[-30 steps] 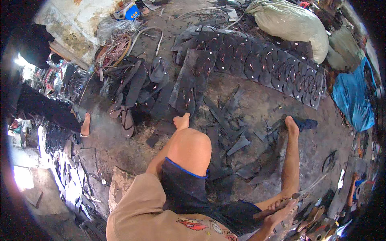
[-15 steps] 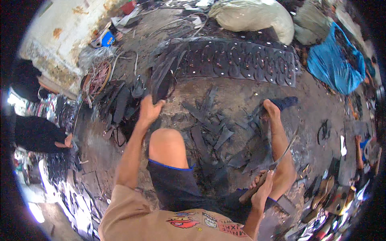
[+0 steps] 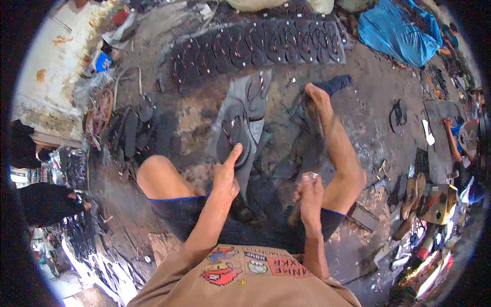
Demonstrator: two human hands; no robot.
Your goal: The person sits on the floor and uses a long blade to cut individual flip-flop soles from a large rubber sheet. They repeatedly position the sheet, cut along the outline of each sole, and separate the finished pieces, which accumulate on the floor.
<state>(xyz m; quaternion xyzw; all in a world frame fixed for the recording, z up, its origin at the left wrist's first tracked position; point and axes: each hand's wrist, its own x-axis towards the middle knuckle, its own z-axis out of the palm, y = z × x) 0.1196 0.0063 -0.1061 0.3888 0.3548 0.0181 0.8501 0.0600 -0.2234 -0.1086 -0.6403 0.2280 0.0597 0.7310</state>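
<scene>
My left hand point(image 3: 225, 176) grips the near end of a grey rubber sheet, its thumb pressed on a dark flip-flop point(image 3: 234, 134) with a thong strap. Further up the same sheet sits a second flip-flop point(image 3: 254, 94). To the right, in front of my bent leg, my right hand point(image 3: 310, 199) is closed. Part of a brown handle point(image 3: 294, 215) shows below its fingers, that of a curved knife; the blade is too blurred to make out. Dark rubber offcuts lie between my legs, partly behind the sheet.
A wide sheet of flip-flops point(image 3: 255, 46) lies ahead on the floor. Beyond it on the right is a blue plastic bag point(image 3: 401, 33). Dark soles point(image 3: 130, 133) are piled at left. A yellow-and-brown box point(image 3: 437, 204) stands at right. Other people are at both edges.
My left hand has pulled the sheet with flip-flops from the far left to the middle, in front of me. My right hand has risen, and my left knee has swung outward.
</scene>
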